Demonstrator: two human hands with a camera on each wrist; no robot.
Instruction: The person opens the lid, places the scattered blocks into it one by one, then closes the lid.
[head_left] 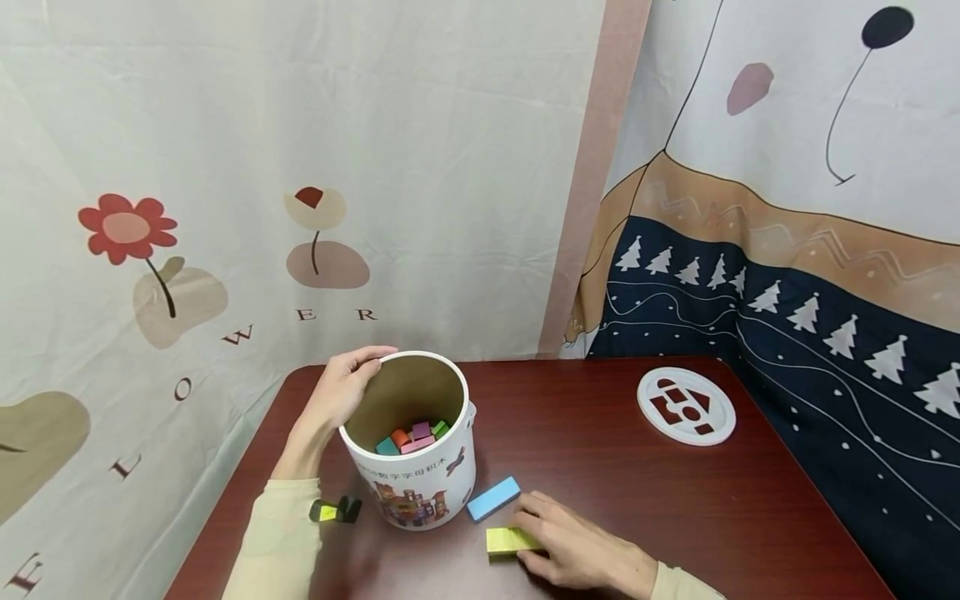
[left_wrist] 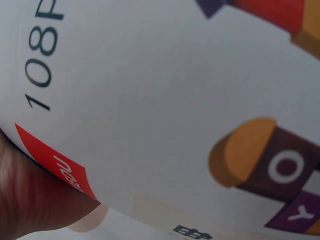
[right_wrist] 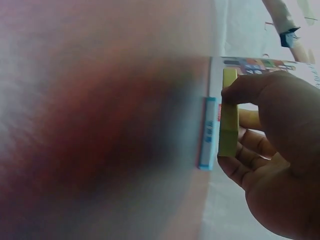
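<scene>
A white bucket [head_left: 427, 487] with printed pictures stands upright on the table, several coloured blocks [head_left: 417, 437] inside it. My left hand [head_left: 341, 392] grips its rim at the left side. In the left wrist view the printed bucket wall [left_wrist: 135, 100] fills most of the picture, with part of the hand at lower left. My right hand [head_left: 573, 543] pinches a yellow block [head_left: 507, 541] between thumb and fingers, low over the table in front of the bucket. The right wrist view shows the same yellow block [right_wrist: 229, 117]. A blue block [head_left: 493, 499] lies between the bucket and the right hand.
A white round lid [head_left: 718, 427] with shaped cut-outs lies on the dark red table [head_left: 570, 433] at the back right. A small black and yellow thing [head_left: 333, 510] is beside the left sleeve. Printed curtains [head_left: 465, 183] hang behind the table and along its right side.
</scene>
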